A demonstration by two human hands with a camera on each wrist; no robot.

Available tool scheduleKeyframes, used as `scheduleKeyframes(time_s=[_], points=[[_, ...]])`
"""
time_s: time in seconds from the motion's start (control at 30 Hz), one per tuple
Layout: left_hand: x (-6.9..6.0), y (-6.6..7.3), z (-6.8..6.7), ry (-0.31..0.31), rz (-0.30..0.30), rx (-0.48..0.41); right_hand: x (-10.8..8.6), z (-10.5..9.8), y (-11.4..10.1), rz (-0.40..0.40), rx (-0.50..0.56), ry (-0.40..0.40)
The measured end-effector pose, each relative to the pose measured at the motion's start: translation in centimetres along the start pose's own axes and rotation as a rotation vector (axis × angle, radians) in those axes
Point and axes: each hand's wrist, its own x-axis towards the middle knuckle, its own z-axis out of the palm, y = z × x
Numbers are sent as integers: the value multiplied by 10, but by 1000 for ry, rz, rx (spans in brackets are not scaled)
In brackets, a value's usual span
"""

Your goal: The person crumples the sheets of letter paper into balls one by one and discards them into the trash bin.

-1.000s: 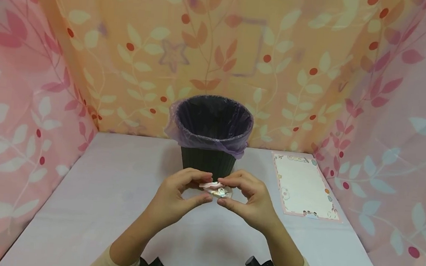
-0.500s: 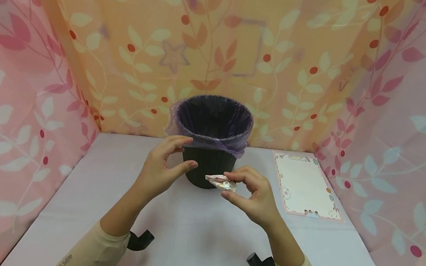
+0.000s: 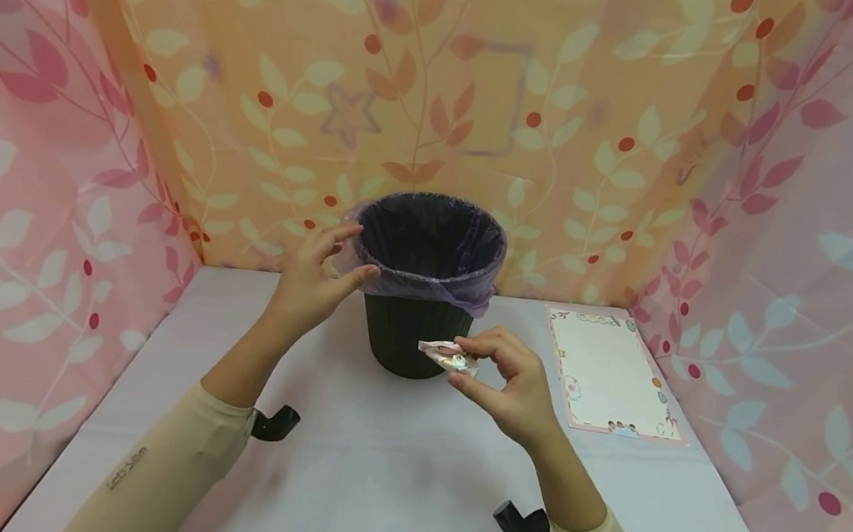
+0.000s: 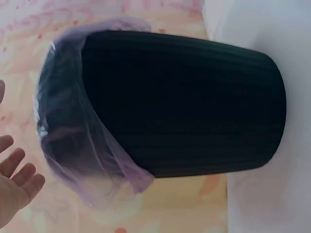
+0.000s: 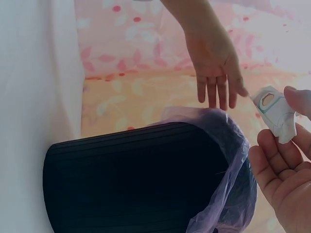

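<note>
A dark bin (image 3: 415,336) stands upright on the table, lined with a purple plastic bag (image 3: 432,287) folded over its rim. My left hand (image 3: 312,282) is at the left side of the rim, its fingers spread and nothing between them. Whether its fingertips touch the bag I cannot tell. In front of the bin, my right hand (image 3: 513,386) pinches a small crumpled wrapper (image 3: 441,351) between thumb and fingers. The right wrist view shows that wrapper (image 5: 278,114) as white with a teal line and a hole-like mark, partly covered by the fingers.
A white sheet with a decorated pink border (image 3: 614,373) lies flat at the right of the white table (image 3: 379,479). Floral cloth (image 3: 257,119) hangs behind and on both sides. Black mounts (image 3: 522,526) are worn at both wrists.
My left hand has let go of the wrapper and moved up and left to the bin's rim. The right hand keeps its pinch on the wrapper and has shifted slightly right.
</note>
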Motion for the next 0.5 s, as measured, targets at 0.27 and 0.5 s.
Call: scheduleKeyframes(time_s=[0.27,0.5], points=[[24,-16,3,-116,-170,59,3,-4,3,-12,2,29],[36,-33,9,-155,-211,42,11,-13,0,-3,-24,25]])
